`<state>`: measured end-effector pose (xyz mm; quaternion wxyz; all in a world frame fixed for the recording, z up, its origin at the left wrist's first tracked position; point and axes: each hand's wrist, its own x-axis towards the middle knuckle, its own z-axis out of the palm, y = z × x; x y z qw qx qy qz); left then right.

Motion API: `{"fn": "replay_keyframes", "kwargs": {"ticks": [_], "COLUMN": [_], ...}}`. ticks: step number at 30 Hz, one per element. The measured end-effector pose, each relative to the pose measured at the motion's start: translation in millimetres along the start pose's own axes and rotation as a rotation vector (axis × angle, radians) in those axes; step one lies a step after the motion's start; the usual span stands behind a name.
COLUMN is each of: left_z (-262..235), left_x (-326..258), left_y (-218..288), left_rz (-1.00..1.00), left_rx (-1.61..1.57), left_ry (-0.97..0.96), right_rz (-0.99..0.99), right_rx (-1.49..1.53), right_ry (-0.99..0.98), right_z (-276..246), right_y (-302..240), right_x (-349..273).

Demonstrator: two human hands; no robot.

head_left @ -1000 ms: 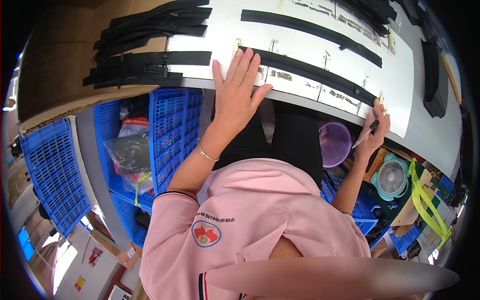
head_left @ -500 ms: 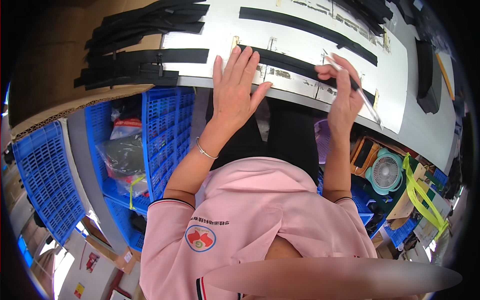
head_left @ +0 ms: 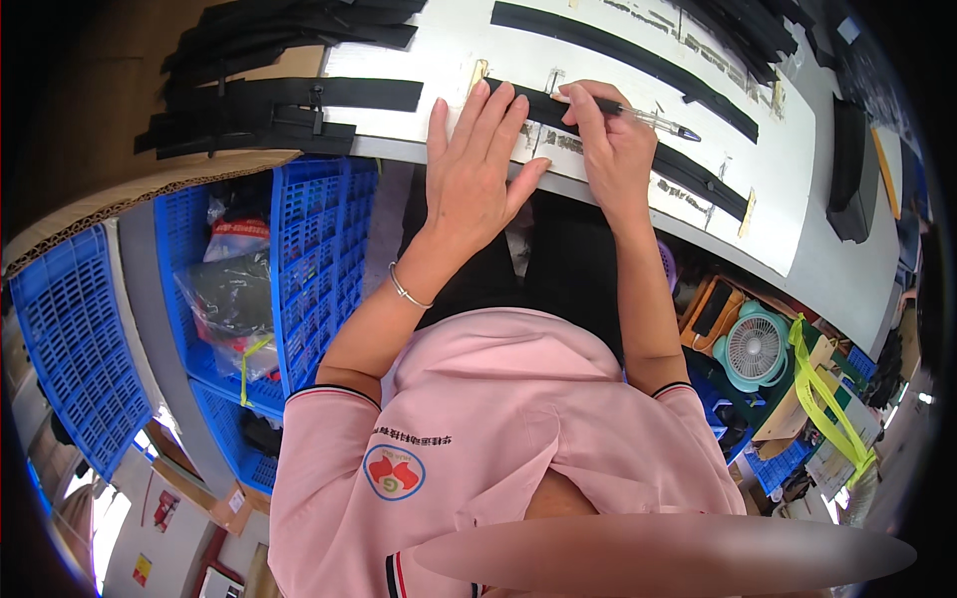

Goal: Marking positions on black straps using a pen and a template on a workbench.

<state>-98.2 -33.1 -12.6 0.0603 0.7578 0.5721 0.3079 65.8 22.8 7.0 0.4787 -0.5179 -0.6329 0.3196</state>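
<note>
A long black zipper (head_left: 688, 171) lies along the near edge of the white board (head_left: 783, 234), between light tape marks and dark smudges. My left hand (head_left: 474, 164) rests flat near its left end, fingers stretched out, fingertips on the strip, thumb apart. My right hand (head_left: 620, 159) is closed around a clear-barrelled pen (head_left: 660, 123) with a dark grip. The pen's writing end points left toward the zipper near the left fingers; whether it touches is unclear. Farther back on the board lies a second black zipper (head_left: 628, 62).
Several black zippers (head_left: 269, 45) are piled at the left by a cardboard box (head_left: 90, 179). Below stand blue plastic crates (head_left: 324, 259). On the right are a long black block (head_left: 849, 169), a turquoise fan (head_left: 755, 347) and a yellow-green strap (head_left: 822, 404).
My right hand has moved left along the zipper and turned the pen, bringing it near my left fingers. My left hand stays flat on the strip's left end. The view has shifted slightly.
</note>
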Motion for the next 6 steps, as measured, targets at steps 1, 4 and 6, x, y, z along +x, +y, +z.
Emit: {"fn": "replay_keyframes", "kwargs": {"ticks": [1, 4, 6], "left_z": [0.3, -0.2, 0.5], "left_x": [0.0, 0.0, -0.2], "left_y": [-0.2, 0.5, 0.7], "left_rz": [0.0, -0.003, -0.004], "left_rx": [0.0, -0.008, -0.012], "left_ry": [0.003, 0.002, -0.004], "right_rz": [0.001, 0.031, 0.037], "right_rx": [0.0, -0.011, -0.007], "right_ry": [0.0, -0.021, -0.035], "right_z": [0.1, -0.1, 0.0], "right_y": [0.4, 1.0, 0.7], "right_x": [-0.1, -0.9, -1.3]}}
